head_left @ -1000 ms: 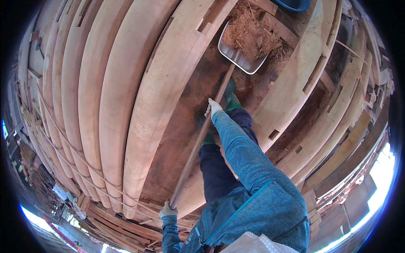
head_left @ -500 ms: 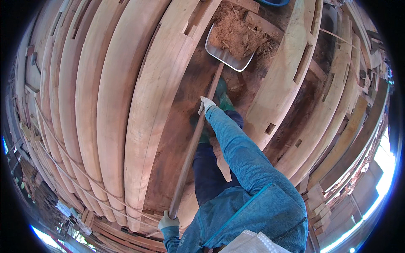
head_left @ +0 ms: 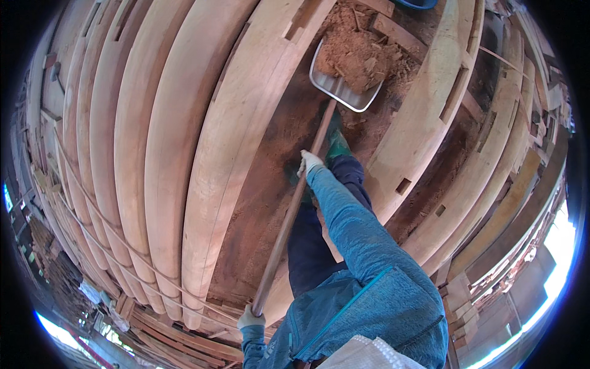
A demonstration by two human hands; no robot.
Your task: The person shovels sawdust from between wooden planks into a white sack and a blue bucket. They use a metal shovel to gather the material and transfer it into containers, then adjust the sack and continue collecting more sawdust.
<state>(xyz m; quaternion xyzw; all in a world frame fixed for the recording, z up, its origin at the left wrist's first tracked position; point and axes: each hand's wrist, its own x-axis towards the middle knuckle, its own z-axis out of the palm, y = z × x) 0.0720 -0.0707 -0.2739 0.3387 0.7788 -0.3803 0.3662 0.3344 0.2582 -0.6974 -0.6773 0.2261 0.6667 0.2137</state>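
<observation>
My gloved right hand (head_left: 309, 162) is closed around the middle of a shovel's long wooden handle (head_left: 283, 230). Lower down, my gloved left hand (head_left: 251, 317) grips the handle's end. The handle slants up and away to a broad metal shovel blade (head_left: 355, 101) with a pale rim. Reddish-brown sawdust and wood shavings (head_left: 359, 61) lie heaped in the blade and spill past its far edge. My green boot (head_left: 338, 144) is just below the blade, beside the handle.
Large rounded timbers (head_left: 215, 166) lie side by side on the left. Another notched timber (head_left: 424, 117) flanks the right of the dusty floor strip (head_left: 252, 212). Short wood blocks (head_left: 399, 37) and a blue basin (head_left: 418, 3) are beyond the heap. Ropes (head_left: 138, 252) cross the left timbers.
The view has shifted a little, so most of the scene appears slightly farther right. Both hands keep their hold on the shovel, and its blade remains at the sawdust heap.
</observation>
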